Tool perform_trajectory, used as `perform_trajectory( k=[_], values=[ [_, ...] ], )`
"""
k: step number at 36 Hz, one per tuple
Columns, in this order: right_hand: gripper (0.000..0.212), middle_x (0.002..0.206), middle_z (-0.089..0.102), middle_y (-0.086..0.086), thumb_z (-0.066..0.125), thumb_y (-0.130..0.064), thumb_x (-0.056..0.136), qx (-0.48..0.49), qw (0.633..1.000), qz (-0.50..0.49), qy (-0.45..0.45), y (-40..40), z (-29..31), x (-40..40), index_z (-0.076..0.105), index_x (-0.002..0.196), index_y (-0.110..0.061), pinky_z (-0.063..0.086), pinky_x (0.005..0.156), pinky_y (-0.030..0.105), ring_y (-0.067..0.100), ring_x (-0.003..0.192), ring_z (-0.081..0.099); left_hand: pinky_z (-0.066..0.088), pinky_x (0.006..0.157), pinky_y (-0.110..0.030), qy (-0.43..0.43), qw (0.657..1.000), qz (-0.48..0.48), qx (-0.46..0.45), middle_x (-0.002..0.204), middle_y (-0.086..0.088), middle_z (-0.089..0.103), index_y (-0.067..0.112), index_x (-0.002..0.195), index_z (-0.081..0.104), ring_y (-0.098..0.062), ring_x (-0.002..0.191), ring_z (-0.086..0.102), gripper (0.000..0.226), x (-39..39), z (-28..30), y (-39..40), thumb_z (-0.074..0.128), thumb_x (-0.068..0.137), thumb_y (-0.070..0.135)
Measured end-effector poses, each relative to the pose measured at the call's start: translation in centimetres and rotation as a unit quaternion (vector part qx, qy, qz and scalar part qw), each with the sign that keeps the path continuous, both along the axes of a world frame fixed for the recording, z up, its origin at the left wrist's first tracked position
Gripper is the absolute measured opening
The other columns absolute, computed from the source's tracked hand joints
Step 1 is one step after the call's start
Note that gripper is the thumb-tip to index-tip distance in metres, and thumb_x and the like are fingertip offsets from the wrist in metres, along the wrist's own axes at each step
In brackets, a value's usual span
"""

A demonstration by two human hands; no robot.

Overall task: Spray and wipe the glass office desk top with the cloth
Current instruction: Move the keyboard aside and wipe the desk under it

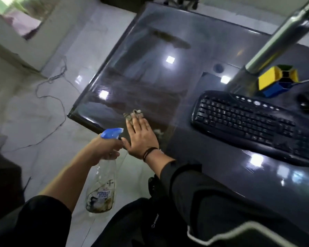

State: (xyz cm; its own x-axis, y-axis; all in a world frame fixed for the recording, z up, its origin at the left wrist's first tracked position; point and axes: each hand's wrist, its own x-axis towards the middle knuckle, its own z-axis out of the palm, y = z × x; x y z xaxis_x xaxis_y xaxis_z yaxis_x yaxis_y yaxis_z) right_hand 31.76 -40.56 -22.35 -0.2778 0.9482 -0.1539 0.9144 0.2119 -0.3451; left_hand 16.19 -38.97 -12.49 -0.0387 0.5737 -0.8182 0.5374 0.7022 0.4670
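The dark glass desk top (150, 72) fills the upper middle of the view and reflects ceiling lights. My right hand (141, 138) lies flat near the desk's front left corner and presses a crumpled grey cloth (134, 114) against the glass, with its fingers spread over the cloth. The cloth shows beyond my fingertips. My left hand (105, 148) holds a clear spray bottle (102, 186) with a blue trigger head (112, 133) just left of my right hand, off the desk's edge. The bottle hangs down over the floor.
A black keyboard (253, 125) lies on the desk to the right. Behind it stand a yellow and blue organiser (275, 81) and a metal pole (278, 36). A black mouse (307, 104) sits at the far right. Cables (52, 82) trail over the white floor at the left.
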Motion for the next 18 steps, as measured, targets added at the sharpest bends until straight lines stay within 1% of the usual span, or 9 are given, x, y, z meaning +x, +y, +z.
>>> perform_trajectory(
  k=[1,3,6,7,8,11,12,16,18],
  values=[
    [0.083,0.171,0.009,0.021,0.032,-0.061,0.100,-0.002,0.999,0.036,-0.009,1.0,-0.1,-0.3,0.020,0.163,-0.008,0.011,0.128,0.049,0.038,0.159,0.003,0.056,0.065,-0.032,0.004,1.000,-0.002,-0.001,0.093,-0.012,0.065,0.006,0.104,0.072,-0.022,0.073,0.064,0.016,-0.1,0.4,0.4,0.074,0.091,0.015],
    [0.082,0.170,0.014,0.020,0.031,-0.062,0.099,-0.006,0.996,0.088,-0.005,2.6,-0.3,-0.1,0.024,0.163,-0.009,0.014,0.127,0.049,0.037,0.159,0.008,0.056,0.063,-0.031,0.007,1.000,0.006,-0.002,0.096,-0.013,0.064,0.005,0.107,0.070,-0.021,0.073,0.064,0.019,-0.5,0.9,1.4,0.074,0.092,0.015],
    [0.080,0.170,0.018,0.015,0.030,-0.061,0.098,-0.008,0.991,0.131,-0.004,3.7,-0.5,2.2,0.026,0.163,-0.015,0.018,0.127,0.049,0.034,0.158,0.013,0.057,0.066,-0.031,0.001,1.000,0.021,0.007,0.091,-0.012,0.064,0.004,0.106,0.067,-0.018,0.068,0.062,0.021,-0.8,1.7,3.0,0.077,0.092,0.016],
    [0.079,0.171,0.018,0.015,0.030,-0.060,0.098,-0.004,0.993,0.121,-0.009,4.2,-0.4,3.2,0.026,0.163,-0.017,0.018,0.127,0.051,0.033,0.159,0.013,0.057,0.067,-0.032,-0.003,1.000,0.022,0.014,0.087,-0.011,0.064,0.005,0.104,0.067,-0.018,0.066,0.061,0.020,-0.9,2.1,3.6,0.077,0.092,0.017],
    [0.078,0.171,0.018,0.015,0.030,-0.059,0.098,-0.006,0.996,0.089,-0.008,4.6,-0.1,4.3,0.025,0.163,-0.017,0.019,0.127,0.052,0.033,0.159,0.013,0.057,0.069,-0.033,-0.005,1.000,0.018,0.019,0.082,-0.010,0.063,0.006,0.101,0.066,-0.017,0.065,0.060,0.018,-1.0,2.3,4.1,0.077,0.092,0.019],
    [0.075,0.170,0.019,0.017,0.038,-0.054,0.099,0.005,0.999,-0.044,-0.022,6.1,0.5,8.1,0.027,0.163,-0.017,0.019,0.127,0.050,0.035,0.157,0.019,0.057,0.069,-0.035,0.022,0.999,0.016,0.035,0.075,-0.007,0.064,0.010,0.093,0.065,-0.017,0.064,0.062,0.020,-0.8,2.6,5.9,0.077,0.092,0.026],
    [0.075,0.170,0.018,0.018,0.039,-0.052,0.098,0.004,0.997,-0.071,-0.026,6.6,0.6,9.1,0.027,0.163,-0.016,0.018,0.127,0.049,0.036,0.156,0.019,0.056,0.068,-0.035,0.033,0.998,0.027,0.041,0.074,-0.007,0.064,0.011,0.091,0.065,-0.018,0.062,0.062,0.021,-0.8,2.3,6.5,0.078,0.091,0.027],
    [0.077,0.171,0.013,0.017,0.037,-0.052,0.099,0.005,0.995,-0.084,-0.049,8.0,0.5,10.8,0.020,0.164,-0.015,0.019,0.128,0.049,0.034,0.158,0.012,0.052,0.062,-0.031,0.093,0.993,0.037,0.062,0.062,-0.006,0.064,0.010,0.081,0.066,-0.021,0.054,0.064,0.029,-1.6,1.6,9.1,0.080,0.088,0.034],
    [0.076,0.171,0.012,0.017,0.036,-0.052,0.100,0.010,0.994,-0.089,-0.056,7.9,0.4,10.8,0.020,0.165,-0.017,0.018,0.128,0.047,0.032,0.159,0.011,0.052,0.063,-0.033,0.090,0.993,0.048,0.055,0.058,-0.006,0.065,0.010,0.078,0.067,-0.024,0.056,0.065,0.030,-2.2,1.3,10.1,0.079,0.087,0.035]
  ],
)
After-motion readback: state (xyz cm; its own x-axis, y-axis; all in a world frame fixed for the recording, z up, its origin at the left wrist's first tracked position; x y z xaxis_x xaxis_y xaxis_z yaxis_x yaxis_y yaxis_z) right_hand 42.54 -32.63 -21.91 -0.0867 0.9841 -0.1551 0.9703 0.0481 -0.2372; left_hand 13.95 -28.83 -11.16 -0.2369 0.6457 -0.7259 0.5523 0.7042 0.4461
